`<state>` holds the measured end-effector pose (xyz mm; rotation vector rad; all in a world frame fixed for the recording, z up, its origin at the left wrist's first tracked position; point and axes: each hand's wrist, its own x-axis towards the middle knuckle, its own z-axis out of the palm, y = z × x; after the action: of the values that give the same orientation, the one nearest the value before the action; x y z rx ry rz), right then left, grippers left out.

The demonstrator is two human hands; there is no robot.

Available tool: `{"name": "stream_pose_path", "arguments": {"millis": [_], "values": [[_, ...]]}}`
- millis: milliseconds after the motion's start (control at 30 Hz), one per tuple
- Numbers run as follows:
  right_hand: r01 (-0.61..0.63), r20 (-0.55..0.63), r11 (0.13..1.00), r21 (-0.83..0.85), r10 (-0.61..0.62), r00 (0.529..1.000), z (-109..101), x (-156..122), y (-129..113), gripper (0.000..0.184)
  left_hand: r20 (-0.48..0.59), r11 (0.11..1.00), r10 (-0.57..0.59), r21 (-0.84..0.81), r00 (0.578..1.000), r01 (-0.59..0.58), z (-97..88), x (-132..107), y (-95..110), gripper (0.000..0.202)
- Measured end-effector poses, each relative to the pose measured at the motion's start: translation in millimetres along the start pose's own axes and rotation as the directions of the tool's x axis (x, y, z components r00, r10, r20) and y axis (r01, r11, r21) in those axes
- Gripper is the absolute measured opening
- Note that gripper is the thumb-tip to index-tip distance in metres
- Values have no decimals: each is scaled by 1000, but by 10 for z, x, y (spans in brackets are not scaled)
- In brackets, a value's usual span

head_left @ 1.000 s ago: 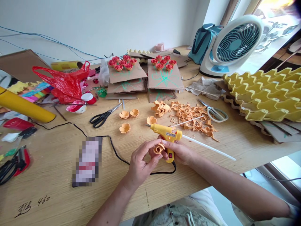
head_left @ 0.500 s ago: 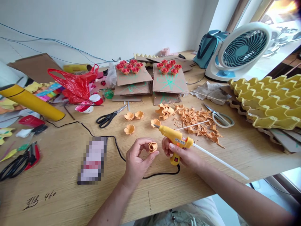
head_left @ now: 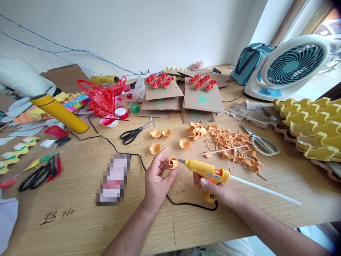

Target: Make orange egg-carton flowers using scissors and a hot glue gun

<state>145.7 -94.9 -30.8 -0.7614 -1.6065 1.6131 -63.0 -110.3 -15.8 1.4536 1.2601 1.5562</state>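
Note:
Between the thumb and fingers of my left hand (head_left: 158, 176) is a small orange flower (head_left: 173, 163) with curled petals. My right hand (head_left: 220, 188) grips a yellow hot glue gun (head_left: 207, 170), and a long white glue stick (head_left: 266, 190) sticks out of its back. The gun's metal tip points left and is at the flower's right side, touching it or very close. Beyond my hands, several open orange petal cups (head_left: 184, 144) sit on the wooden table (head_left: 149, 227). A black cord runs from the gun's handle across the table behind my left hand.
Black-handled scissors (head_left: 135, 133), orange scraps (head_left: 234, 142) and light-handled scissors (head_left: 262, 142) lie beyond my hands. Red flowers (head_left: 160, 82) stand on cardboard at the back. Yellow egg trays (head_left: 311, 124) and a fan (head_left: 293, 67) are on the right. A blurred-out phone-shaped object (head_left: 113, 179) lies left.
The glue gun has come down and levelled out, its tip now at the flower instead of pointing up past it. My view has shifted a little to the left.

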Motion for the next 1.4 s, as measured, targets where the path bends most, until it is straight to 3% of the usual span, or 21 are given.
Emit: {"name": "stream_pose_path", "arguments": {"millis": [133,333,700,1067,1400], "values": [[-27,-12,999,-32,27,1000,1,4,-3,46,-3,998,-1,57,1000,1,-10,-5,6,52],[-53,-32,997,-50,52,998,1,-4,-8,49,27,981,105,161,994,-108,-30,20,-8,33],[-86,-44,995,-47,84,995,8,3,-4,52,50,979,99,173,994,-106,-21,17,-24,34],[-192,-151,980,-54,182,972,0,-49,75,46,55,976,110,184,992,-118,-16,20,-49,31],[-129,-183,973,-189,94,979,10,-45,57,39,50,974,111,191,993,-118,-7,22,-31,29]]}}
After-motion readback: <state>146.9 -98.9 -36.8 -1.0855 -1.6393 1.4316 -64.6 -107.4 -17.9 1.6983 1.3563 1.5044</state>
